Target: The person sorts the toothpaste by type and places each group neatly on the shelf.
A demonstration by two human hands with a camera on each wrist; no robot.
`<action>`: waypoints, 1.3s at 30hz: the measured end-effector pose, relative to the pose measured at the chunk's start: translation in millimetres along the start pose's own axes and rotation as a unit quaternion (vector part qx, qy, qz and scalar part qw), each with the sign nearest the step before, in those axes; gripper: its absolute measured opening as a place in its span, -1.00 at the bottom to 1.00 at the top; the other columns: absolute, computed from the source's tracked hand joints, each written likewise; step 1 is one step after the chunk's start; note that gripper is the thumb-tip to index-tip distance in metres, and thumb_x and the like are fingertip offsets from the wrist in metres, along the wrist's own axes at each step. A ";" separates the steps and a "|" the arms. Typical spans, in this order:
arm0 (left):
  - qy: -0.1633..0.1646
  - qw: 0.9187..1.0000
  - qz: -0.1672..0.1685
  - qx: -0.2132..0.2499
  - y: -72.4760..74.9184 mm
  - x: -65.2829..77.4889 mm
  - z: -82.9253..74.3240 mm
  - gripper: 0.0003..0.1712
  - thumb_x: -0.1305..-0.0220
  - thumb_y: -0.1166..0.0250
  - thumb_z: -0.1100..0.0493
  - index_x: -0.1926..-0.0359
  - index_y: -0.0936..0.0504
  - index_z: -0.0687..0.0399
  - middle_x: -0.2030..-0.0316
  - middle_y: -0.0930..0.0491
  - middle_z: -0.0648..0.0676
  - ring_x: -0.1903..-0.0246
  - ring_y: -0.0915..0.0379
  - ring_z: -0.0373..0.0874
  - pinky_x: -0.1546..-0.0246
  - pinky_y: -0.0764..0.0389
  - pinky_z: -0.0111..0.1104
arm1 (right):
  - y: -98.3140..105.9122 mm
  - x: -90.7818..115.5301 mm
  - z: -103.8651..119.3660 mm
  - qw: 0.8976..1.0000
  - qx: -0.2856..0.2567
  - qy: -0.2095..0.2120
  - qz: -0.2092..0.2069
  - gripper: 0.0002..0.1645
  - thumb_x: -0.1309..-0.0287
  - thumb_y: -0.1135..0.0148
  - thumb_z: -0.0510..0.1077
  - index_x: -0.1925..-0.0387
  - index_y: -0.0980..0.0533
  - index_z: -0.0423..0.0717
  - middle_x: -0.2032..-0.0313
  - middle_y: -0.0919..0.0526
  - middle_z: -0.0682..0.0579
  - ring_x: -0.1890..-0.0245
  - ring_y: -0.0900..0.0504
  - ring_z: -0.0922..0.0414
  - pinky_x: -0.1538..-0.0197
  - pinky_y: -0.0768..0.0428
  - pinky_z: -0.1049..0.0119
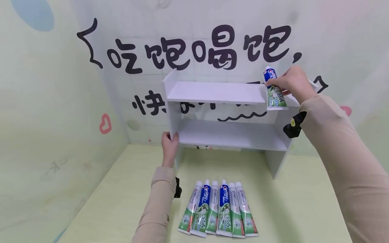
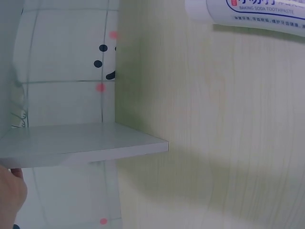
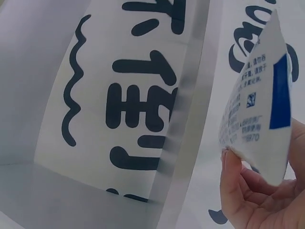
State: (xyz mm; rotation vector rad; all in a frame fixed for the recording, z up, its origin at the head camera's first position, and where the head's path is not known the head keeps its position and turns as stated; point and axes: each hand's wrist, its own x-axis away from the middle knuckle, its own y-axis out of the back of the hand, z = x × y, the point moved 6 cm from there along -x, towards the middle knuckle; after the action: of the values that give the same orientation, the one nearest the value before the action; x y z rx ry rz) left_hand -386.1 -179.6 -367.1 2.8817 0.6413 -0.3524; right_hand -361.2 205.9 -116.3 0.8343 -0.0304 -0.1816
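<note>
Head view. A white shelf unit (image 1: pixel 231 135) with two shelves stands on a pale tabletop (image 1: pixel 115 189) before a wall (image 1: pixel 194 15) bearing large black lettering (image 1: pixel 223 47). The right hand (image 1: pixel 297 82) holds a toothpaste tube (image 1: pixel 275 96) at the right part of the upper shelf (image 1: pixel 217 92): its grip is clamped on the tube, thumb on one side and fingers on the other. The tube is nearly upright, white cap uppermost, blue above and green below; its flat end overlaps the shelf's front edge, though contact cannot be told. The left hand (image 1: pixel 169 148) is clamped on the left side panel (image 1: pixel 172 114), beside the left end of the lower shelf (image 1: pixel 231 133). In front of the unit lies a row of six tubes (image 1: pixel 224 216) — two blue-and-green, four white-and-green — with caps toward the unit.

Left wrist view. The left hand shows only in part at the left edge, touching the side panel; its full hold cannot be told here. A white tube printed "BAKING SODA TOOTHPASTE" lies at upper right on the tabletop.

Right wrist view. The held tube appears nearly edge-on — small print and a blue patch visible — pinched between the thumb and fingers of the right hand.
</note>
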 end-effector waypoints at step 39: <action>0.007 1.000 0.011 0.011 -2.0 0.0 3.4 -0.64 -0.25 -0.07 0.18 0.06 -0.29 0.38 0.19 -0.39 0.24 0.22 -0.34 0.00 0.15 -0.45 -0.22 | -9.6 -25.8 -16.1 0.997 0.054 -0.045 0.036 -0.51 -0.02 -0.17 0.19 0.45 -0.26 -0.14 0.61 -0.33 0.12 0.54 -0.35 0.20 0.37 -0.30 0.37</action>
State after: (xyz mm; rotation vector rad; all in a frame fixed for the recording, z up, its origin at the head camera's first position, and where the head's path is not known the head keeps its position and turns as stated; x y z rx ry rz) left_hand -387.6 -178.5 -370.6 2.9120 0.6116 -0.3380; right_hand -386.4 215.9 -133.2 0.9314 -0.1548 -0.1504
